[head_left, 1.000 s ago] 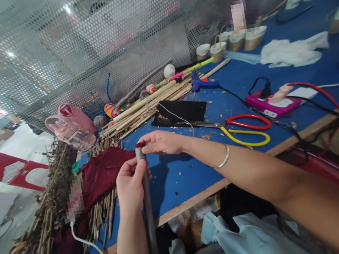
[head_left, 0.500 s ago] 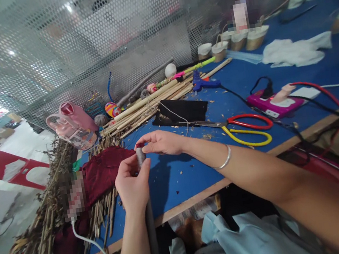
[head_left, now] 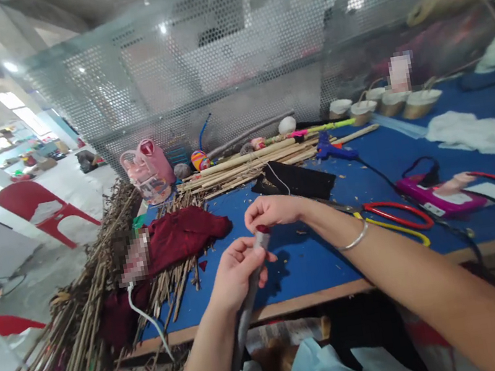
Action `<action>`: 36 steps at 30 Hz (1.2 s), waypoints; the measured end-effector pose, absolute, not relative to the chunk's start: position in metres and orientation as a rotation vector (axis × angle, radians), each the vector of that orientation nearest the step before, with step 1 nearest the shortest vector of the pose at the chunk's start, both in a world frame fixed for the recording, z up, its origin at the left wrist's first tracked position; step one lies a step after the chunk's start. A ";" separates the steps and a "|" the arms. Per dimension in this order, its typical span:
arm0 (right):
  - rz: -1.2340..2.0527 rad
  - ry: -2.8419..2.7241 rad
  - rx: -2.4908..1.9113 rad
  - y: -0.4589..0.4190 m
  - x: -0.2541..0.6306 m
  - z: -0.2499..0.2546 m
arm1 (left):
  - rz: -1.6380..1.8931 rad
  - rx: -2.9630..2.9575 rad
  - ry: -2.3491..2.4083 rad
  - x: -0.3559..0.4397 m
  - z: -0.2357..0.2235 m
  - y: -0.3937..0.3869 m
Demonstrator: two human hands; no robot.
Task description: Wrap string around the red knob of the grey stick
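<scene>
My left hand (head_left: 238, 275) is closed around a grey stick (head_left: 248, 314) that looks wrapped in cloth or tape. Its upper end, tipped with dark red material (head_left: 262, 229), leans to the right above the table, while the lower end runs down toward my lap. Curled fingers of my right hand (head_left: 275, 211) meet right beside the red tip; whatever they pinch is too small to make out. A dark red cloth (head_left: 180, 237) lies left of my hands. Behind my right hand are a black piece of fabric (head_left: 296, 181) and scissors (head_left: 397, 215) with red and yellow handles.
Bundled dry stalks (head_left: 76, 319) cover the table's left end. Pale sticks (head_left: 235, 168), a pink bottle (head_left: 157, 162) and a blue glue gun (head_left: 333, 148) lie along the back. At right are a purple power strip (head_left: 437, 196) with cables, paper cups (head_left: 362, 112) and white cloth (head_left: 469, 131).
The stick has gone from upright to leaning right, my left hand turning with it. My right hand stays by the red tip. The view has swung up and left.
</scene>
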State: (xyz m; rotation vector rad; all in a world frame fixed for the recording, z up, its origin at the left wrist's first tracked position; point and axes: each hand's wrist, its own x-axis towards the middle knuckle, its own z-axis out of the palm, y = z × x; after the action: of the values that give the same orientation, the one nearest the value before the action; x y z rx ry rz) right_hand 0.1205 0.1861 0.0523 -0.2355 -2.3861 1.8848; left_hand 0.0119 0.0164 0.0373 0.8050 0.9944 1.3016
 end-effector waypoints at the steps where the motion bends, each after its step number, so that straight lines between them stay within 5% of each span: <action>1: 1.821 -2.555 -0.238 0.187 0.116 0.062 | 1.280 0.778 0.979 0.013 0.033 0.015; 4: 1.421 -3.173 -0.253 0.176 0.095 0.095 | 1.231 0.728 0.963 0.018 0.020 0.012; 6: 0.877 -3.488 -0.327 0.153 0.081 0.115 | 1.243 0.742 0.999 0.019 0.015 0.011; 10: -0.046 -3.391 -0.582 0.098 0.079 0.137 | 1.364 0.811 1.113 0.003 0.014 0.006; 13: 0.042 -3.082 -0.618 0.075 0.099 0.133 | 1.456 0.816 1.153 -0.019 0.020 -0.002; 19: 1.324 -2.479 -0.729 0.093 0.125 0.078 | 1.439 0.755 1.058 -0.037 0.034 -0.022; 22: 1.679 -2.408 -0.690 0.115 0.121 0.061 | 1.379 0.727 1.010 -0.030 0.036 -0.028; 25: 1.510 -2.713 -0.621 0.136 0.112 0.072 | 1.270 0.718 0.994 -0.020 0.033 -0.031; 31: 0.589 -3.414 -0.281 0.122 0.076 0.126 | 1.208 0.730 1.015 0.002 0.013 -0.023; 36: -0.012 -3.470 -0.121 0.073 0.076 0.130 | 1.255 0.742 1.083 -0.003 0.011 -0.018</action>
State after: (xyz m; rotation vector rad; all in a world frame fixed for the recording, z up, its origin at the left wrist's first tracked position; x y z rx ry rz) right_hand 0.0763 0.0726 0.1298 -0.1210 -3.4696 -0.0119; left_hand -0.0033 -0.0177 0.0107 0.7421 1.0830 1.2548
